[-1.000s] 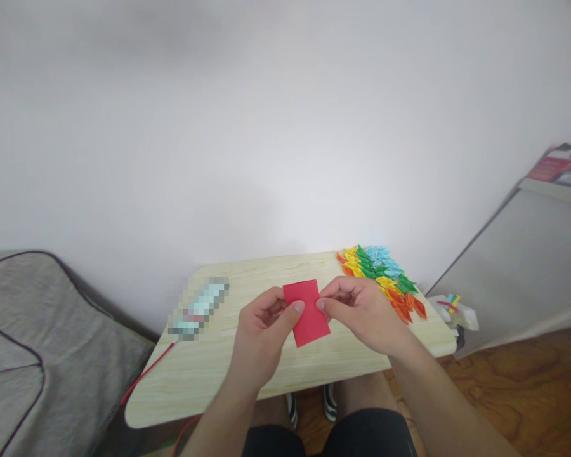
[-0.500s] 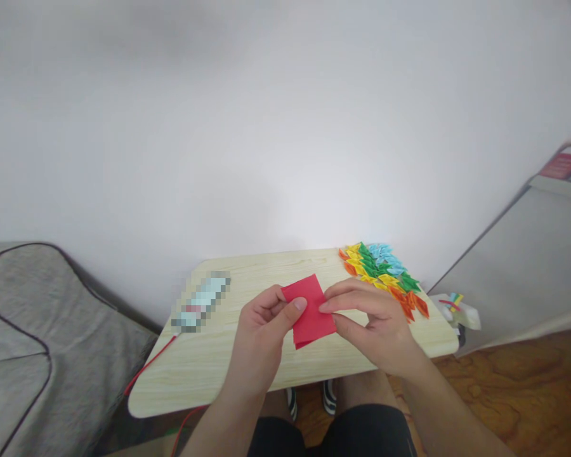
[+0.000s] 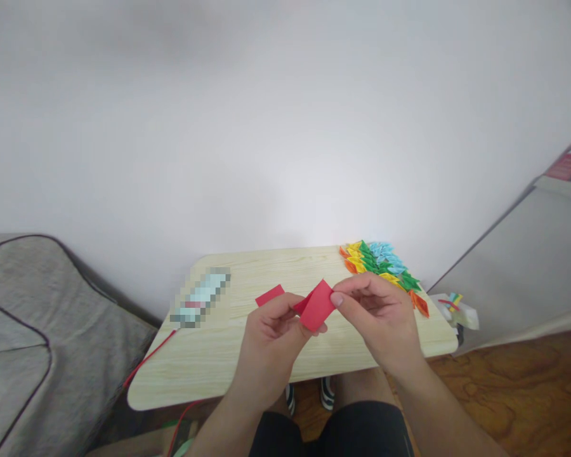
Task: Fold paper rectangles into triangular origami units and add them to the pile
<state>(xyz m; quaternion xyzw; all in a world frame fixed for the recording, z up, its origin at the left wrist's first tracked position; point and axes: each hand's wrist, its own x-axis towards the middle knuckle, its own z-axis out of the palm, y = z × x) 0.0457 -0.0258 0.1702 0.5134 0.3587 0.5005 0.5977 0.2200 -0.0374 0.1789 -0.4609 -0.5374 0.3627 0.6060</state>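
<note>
Both my hands hold a red sheet of paper (image 3: 316, 306) just above the light wooden table (image 3: 209, 362). My left hand (image 3: 271, 343) curls around its left part, and a red corner sticks out beyond the fingers. My right hand (image 3: 380, 314) pinches the right edge between thumb and forefinger. The sheet is bent in the middle, partly folded. Part of the paper is hidden inside my left hand.
A heap of small folded paper pieces (image 3: 380, 266) in orange, yellow, green and blue lies at the table's far right corner. A blurred flat object (image 3: 200, 304) lies at the left, with a red cord (image 3: 147, 362) running off the edge. A grey cushion (image 3: 23, 330) stands left.
The flat red sheet has been bent in the middle. My left hand turned and closed around its left part, while my right hand lifted the right edge.
</note>
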